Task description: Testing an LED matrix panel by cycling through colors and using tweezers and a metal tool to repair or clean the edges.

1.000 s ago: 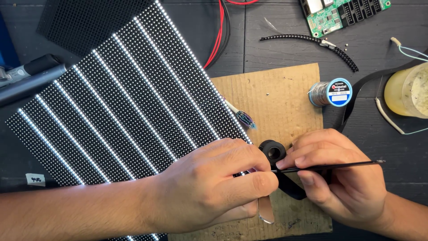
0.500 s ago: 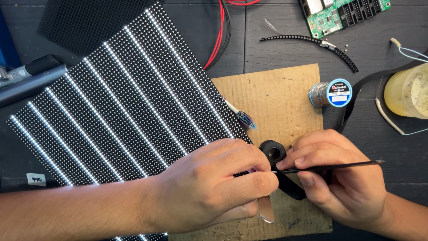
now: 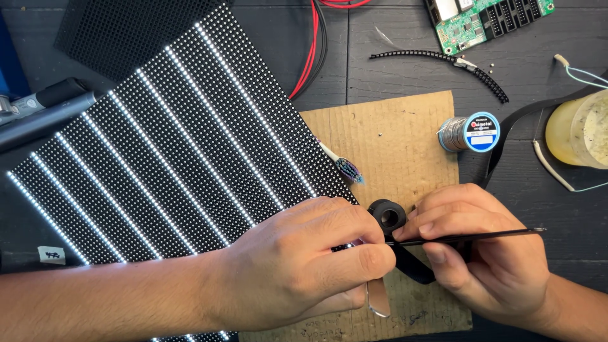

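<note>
A black LED matrix panel [image 3: 171, 164] with lit white diagonal stripes lies across the left of the dark table. My left hand [image 3: 310, 259] rests on its lower right corner, fingers closed around a small metal tool whose flat tip [image 3: 378, 303] sticks out below. My right hand [image 3: 487, 253] pinches thin black tweezers [image 3: 481, 237], their far end pointing right and their near end at the panel's corner. A black eyepiece loupe [image 3: 387, 215] stands between the two hands on a cardboard sheet [image 3: 386, 139].
A solder spool [image 3: 472, 132] lies at the cardboard's right edge, a yellowish jar [image 3: 579, 130] at far right. A green circuit board [image 3: 487, 19], a black component strip [image 3: 443, 60] and red and black wires [image 3: 313, 44] lie at the top. A second dark panel [image 3: 126, 31] sits top left.
The lit stripes on the panel have shifted position across it. Both hands stay where they were.
</note>
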